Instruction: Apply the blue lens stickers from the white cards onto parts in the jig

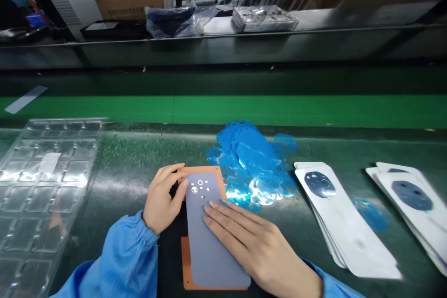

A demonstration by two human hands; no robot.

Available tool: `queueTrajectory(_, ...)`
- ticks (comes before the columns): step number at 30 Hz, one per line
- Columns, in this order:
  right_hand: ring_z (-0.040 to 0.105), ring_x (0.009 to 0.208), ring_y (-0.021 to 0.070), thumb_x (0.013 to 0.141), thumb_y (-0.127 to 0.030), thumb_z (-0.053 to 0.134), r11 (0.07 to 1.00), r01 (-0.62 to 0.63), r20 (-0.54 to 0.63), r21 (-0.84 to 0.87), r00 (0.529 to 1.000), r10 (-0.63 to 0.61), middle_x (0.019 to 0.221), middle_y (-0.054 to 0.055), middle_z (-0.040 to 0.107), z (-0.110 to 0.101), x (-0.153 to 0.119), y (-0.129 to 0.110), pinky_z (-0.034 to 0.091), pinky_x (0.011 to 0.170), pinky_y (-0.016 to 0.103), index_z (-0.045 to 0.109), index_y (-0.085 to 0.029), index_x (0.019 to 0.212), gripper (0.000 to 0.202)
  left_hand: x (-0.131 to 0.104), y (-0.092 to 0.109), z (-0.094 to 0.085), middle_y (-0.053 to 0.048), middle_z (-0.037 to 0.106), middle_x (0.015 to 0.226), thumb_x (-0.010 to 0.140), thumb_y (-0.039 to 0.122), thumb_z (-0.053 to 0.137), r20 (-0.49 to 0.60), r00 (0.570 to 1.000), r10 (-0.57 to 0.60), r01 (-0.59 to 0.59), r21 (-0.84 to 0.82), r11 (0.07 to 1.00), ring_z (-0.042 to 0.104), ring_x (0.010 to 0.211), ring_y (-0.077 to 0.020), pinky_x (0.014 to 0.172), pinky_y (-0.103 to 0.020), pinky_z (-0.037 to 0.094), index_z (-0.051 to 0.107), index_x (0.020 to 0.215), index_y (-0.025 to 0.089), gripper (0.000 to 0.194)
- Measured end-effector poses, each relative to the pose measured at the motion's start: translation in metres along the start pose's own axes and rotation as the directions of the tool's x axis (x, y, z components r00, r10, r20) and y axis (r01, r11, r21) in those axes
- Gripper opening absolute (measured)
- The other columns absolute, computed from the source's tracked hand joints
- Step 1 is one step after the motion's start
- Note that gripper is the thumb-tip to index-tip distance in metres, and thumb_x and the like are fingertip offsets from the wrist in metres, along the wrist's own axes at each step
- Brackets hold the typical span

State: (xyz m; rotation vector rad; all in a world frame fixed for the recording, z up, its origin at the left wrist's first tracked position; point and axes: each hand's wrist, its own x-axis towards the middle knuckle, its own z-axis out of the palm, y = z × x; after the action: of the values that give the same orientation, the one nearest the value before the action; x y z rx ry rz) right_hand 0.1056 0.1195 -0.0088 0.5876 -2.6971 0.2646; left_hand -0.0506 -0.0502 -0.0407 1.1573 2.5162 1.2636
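A grey phone back cover (213, 237) with small camera holes near its top lies on an orange fixture plate (186, 260). At the cover's upper left corner, my left hand (164, 200) has its thumb against the edge, and its curled fingers reach the top of the orange plate. My right hand (254, 247) lies flat across the middle of the cover, fingers stretched out and pressed on it. Just beyond the cover is a loose heap of blue round film pieces (249, 146).
White phone-shaped sheets with dark camera circles form one stack (349, 223) on the right and another stack (412, 214) farther right. A clear plastic tray (45, 200) lies on the left. Behind runs a green strip (223, 109), then a shelf with a cardboard box (131, 2).
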Motion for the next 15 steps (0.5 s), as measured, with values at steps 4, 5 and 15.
queueTrajectory(4, 0.064, 0.113, 0.0236, 0.101, -0.010, 0.029, 1.000, -0.006, -0.002, 0.008, 1.000, 0.006, 0.127, 0.011, 0.065, 0.0018, -0.0008, 0.0003, 0.060, 0.092, 0.039, 0.068, -0.010, 0.120, 0.043, -0.0009, 0.0009, 0.0008, -0.011, 0.062, 0.128, 0.094, 0.021, 0.055, 0.022, 0.998, 0.065, -0.066, 0.037, 0.997, 0.055, 0.119, -0.0221, 0.103, -0.044, 0.049, 0.068, 0.109, 0.018, 0.021)
queueTrajectory(5, 0.064, 0.114, 0.0232, 0.100, -0.010, 0.029, 1.000, -0.010, -0.001, 0.011, 1.000, 0.010, 0.127, 0.011, 0.065, 0.0021, -0.0011, 0.0004, 0.060, 0.093, 0.039, 0.068, -0.010, 0.119, 0.043, -0.0009, 0.0012, 0.0011, -0.011, 0.062, 0.130, 0.093, 0.020, 0.056, 0.028, 0.996, 0.086, -0.088, 0.050, 0.995, 0.054, 0.120, -0.0226, 0.103, -0.044, 0.049, 0.068, 0.110, 0.019, 0.021)
queueTrajectory(15, 0.064, 0.114, 0.0240, 0.100, -0.010, 0.032, 0.995, -0.064, 0.017, 0.075, 0.998, 0.063, 0.125, 0.012, 0.065, 0.0080, -0.0022, -0.0022, 0.059, 0.093, 0.040, 0.069, -0.010, 0.116, 0.040, -0.0059, 0.0076, 0.0024, -0.010, 0.044, 0.152, 0.093, 0.033, 0.058, 0.177, 0.969, 0.174, -0.219, 0.277, 0.936, 0.039, 0.138, -0.0332, 0.105, -0.054, 0.048, 0.064, 0.126, 0.021, 0.035)
